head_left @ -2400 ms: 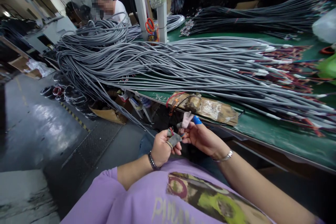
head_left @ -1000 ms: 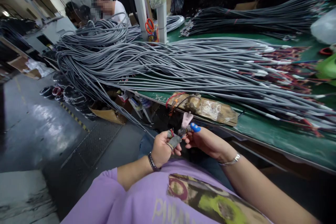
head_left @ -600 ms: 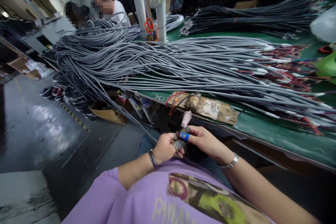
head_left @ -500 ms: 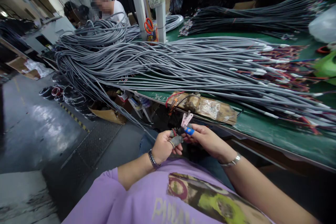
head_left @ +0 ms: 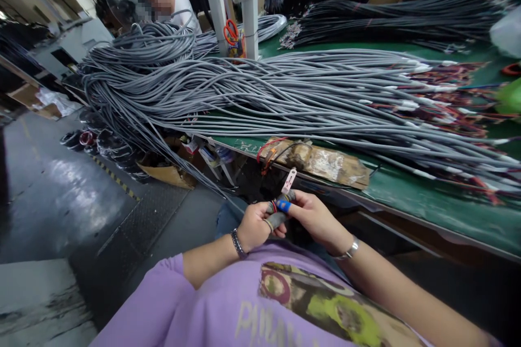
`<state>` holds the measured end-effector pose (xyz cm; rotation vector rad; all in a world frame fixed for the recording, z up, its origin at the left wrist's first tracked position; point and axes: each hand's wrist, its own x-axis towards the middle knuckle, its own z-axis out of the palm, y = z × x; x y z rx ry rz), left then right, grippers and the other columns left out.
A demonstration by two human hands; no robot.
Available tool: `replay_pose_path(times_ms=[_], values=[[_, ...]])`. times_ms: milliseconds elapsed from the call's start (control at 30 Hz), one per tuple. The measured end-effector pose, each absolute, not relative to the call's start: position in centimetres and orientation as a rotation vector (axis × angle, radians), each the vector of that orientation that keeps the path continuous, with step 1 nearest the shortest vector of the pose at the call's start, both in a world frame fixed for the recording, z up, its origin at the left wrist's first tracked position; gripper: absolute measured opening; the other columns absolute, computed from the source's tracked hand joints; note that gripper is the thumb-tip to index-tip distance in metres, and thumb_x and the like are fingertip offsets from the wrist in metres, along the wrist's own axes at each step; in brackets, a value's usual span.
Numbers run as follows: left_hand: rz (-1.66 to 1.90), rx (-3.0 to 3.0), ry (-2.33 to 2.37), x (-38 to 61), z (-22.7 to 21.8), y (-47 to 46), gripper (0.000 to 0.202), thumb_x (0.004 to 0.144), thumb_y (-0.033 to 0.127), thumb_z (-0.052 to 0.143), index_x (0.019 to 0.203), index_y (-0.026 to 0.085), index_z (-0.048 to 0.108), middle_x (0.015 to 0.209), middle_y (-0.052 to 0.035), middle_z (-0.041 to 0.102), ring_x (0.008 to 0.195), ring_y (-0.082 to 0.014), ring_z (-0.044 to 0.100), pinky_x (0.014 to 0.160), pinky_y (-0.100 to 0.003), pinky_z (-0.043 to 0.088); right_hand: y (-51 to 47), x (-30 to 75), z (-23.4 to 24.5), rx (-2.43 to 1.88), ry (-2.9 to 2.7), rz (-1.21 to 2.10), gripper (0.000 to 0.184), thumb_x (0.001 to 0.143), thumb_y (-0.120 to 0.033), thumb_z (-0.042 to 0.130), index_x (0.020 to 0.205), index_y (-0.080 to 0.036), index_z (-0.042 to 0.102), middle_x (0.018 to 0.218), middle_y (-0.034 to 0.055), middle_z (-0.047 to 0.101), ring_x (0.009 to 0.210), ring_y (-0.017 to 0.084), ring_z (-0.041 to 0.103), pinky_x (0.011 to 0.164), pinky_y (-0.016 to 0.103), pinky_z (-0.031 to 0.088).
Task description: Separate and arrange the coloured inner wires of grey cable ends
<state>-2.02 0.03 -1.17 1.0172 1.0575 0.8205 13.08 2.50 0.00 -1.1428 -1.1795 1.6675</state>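
Observation:
My left hand (head_left: 253,226) is closed around the end of a grey cable, and thin coloured wires (head_left: 274,206) stick out between its fingers. Grey covers wrap some of its fingertips. Right beside it, my right hand (head_left: 306,211) grips a small pale pink tool (head_left: 290,180) whose flat end points up and away from me. A blue band (head_left: 284,205) wraps the right thumb, which presses near the wires. The two hands meet at the fingertips, so the tool's working end and the cable tip are hidden.
Long grey cables (head_left: 244,92) with stripped coloured ends lie across the green table (head_left: 407,198). A taped wooden block (head_left: 325,165) sits at its front edge. Behind stand a white post (head_left: 250,27) and orange-handled scissors (head_left: 230,31). A person (head_left: 185,11) is at the back left.
The tool's two pale pink arms stood apart before; now they look like one, pressed together. My right hand has moved slightly left, its thumb now against the wires.

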Motion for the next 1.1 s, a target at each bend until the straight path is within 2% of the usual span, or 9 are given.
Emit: replay_pose_path(times_ms=[167,300,467,567,700,867,1100], values=[[0.982,0.896,1.086,-2.1,-1.6,0.1,0.043,0.069,0.055,0.069,0.069,0.014,0.056,0.055,-0.0009,0.061,0.044,-0.0107,0.059,0.043,-0.019,0.042,2.8,13.1,0.3,-1.177,-1.176,1.612,0.04,0.059,-0.053,0.08,0.062,-0.018,0.06,0.056,-0.002,0.052,0.053,0.011,0.04,0.052,0.027,0.033],[1.061,0.791,1.102,-2.0,-1.8,0.2,0.041,0.066,0.051,0.071,0.07,0.014,0.056,0.055,-0.0007,0.061,0.042,-0.0111,0.058,0.04,-0.019,0.039,2.7,13.5,-0.5,-1.184,-1.08,1.655,0.04,0.059,-0.052,0.08,0.063,-0.018,0.06,0.058,-0.0018,0.052,0.054,0.011,0.041,0.052,0.026,0.036],[1.074,0.771,1.127,-2.0,-1.3,0.4,0.041,0.064,0.053,0.071,0.071,0.015,0.056,0.054,0.0,0.061,0.041,-0.0102,0.057,0.039,-0.018,0.036,2.6,13.9,-0.9,-1.152,-0.935,1.788,0.041,0.057,-0.05,0.082,0.057,-0.019,0.054,0.053,-0.004,0.046,0.051,0.01,0.04,0.053,0.026,0.041],[1.053,0.795,1.138,-2.0,-1.3,0.3,0.041,0.065,0.052,0.07,0.069,0.015,0.055,0.054,0.0,0.06,0.041,-0.01,0.057,0.039,-0.018,0.037,2.5,13.6,-0.5,-1.128,-0.903,1.834,0.04,0.057,-0.049,0.083,0.061,-0.019,0.056,0.056,-0.0034,0.049,0.052,0.01,0.042,0.054,0.027,0.042],[0.999,0.853,1.122,-2.0,-1.4,0.1,0.039,0.066,0.052,0.069,0.069,0.015,0.055,0.054,-0.0002,0.06,0.043,-0.0102,0.057,0.04,-0.018,0.038,2.4,13.1,-0.1,-1.154,-0.992,1.801,0.039,0.059,-0.049,0.082,0.068,-0.018,0.059,0.057,-0.0035,0.05,0.052,0.009,0.041,0.052,0.025,0.037],[0.952,0.903,1.103,-2.0,-1.3,0.0,0.039,0.068,0.051,0.068,0.066,0.015,0.055,0.054,-0.0007,0.06,0.044,-0.0103,0.058,0.042,-0.018,0.039,2.4,13.1,-0.2,-1.167,-1.038,1.762,0.038,0.057,-0.045,0.084,0.064,-0.017,0.059,0.057,-0.0034,0.051,0.052,0.009,0.04,0.051,0.025,0.034],[1.032,0.768,1.13,-1.8,-1.2,0.4,0.04,0.065,0.052,0.069,0.066,0.015,0.054,0.054,-0.0005,0.06,0.042,-0.0104,0.057,0.039,-0.018,0.037,2.4,13.4,-0.5,-1.177,-0.999,1.753,0.032,0.057,-0.039,0.083,0.066,-0.018,0.062,0.059,-0.0027,0.054,0.053,0.01,0.042,0.053,0.026,0.036]])
